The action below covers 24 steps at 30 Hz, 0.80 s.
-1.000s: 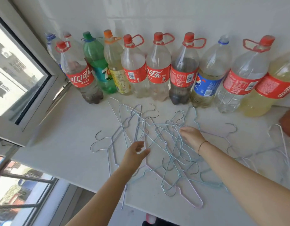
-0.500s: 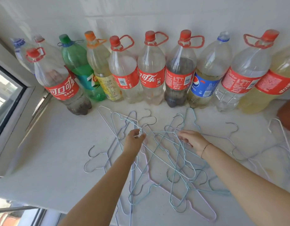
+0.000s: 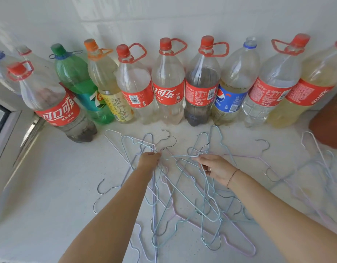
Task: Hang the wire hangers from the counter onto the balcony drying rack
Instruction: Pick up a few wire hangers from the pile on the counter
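Pale-blue wire is pinched in both hands — the left hand (image 3: 149,160) at one hanger's neck, the right hand (image 3: 216,168) curled round another strand — seemingly to tease singles from the tangled heap of thin blue and lilac wire hangers (image 3: 154,215) spread on the white speckled counter (image 3: 50,186); no drying rack shows.

My bare forearms reach forward from the lower edge and angle toward each other. My left hand (image 3: 149,160) is knuckles up, its fingers (image 3: 157,154) bunched at the tips and pinching a wire hanger (image 3: 154,146). My right hand (image 3: 216,168) sits apart to its right, fingers (image 3: 200,160) curled round a blue hanger (image 3: 182,155). A thin band (image 3: 232,177) circles that wrist.
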Available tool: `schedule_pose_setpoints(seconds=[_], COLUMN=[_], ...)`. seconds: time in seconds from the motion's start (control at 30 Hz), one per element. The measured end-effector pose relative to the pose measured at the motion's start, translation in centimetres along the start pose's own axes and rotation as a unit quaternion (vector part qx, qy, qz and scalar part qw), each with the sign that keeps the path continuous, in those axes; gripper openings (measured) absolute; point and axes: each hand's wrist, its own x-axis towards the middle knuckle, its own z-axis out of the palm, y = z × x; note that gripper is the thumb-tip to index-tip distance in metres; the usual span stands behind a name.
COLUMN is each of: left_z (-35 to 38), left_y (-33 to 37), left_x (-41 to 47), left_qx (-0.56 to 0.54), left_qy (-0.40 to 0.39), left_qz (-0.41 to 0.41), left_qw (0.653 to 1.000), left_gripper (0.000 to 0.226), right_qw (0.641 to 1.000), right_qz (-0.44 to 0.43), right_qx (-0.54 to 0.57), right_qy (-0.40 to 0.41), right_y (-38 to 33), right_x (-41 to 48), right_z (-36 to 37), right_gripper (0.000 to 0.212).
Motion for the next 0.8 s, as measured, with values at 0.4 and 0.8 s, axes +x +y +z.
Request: schedule_pose_setpoints(seconds=[0.4, 0.8], left_z=[-0.5, -4.6], left_y=[0.6, 0.4], left_x=[-3.3, -10.0], left_qx=[-0.087, -0.178], left_qy=[-0.038, 0.049], left_qz=[0.015, 0.057], left_qw=[0.995, 0.981], left_gripper=[0.013, 0.008], right_qw=[0.998, 0.994], right_qz=[-0.018, -0.071], right_qx=[0.055, 0.058], right_qy=[0.006, -0.063], right_y=[-0.2, -1.0], right_x=[-1.4, -4.8], right_z=[1.3, 4.9], right_gripper=[0.03, 0.019])
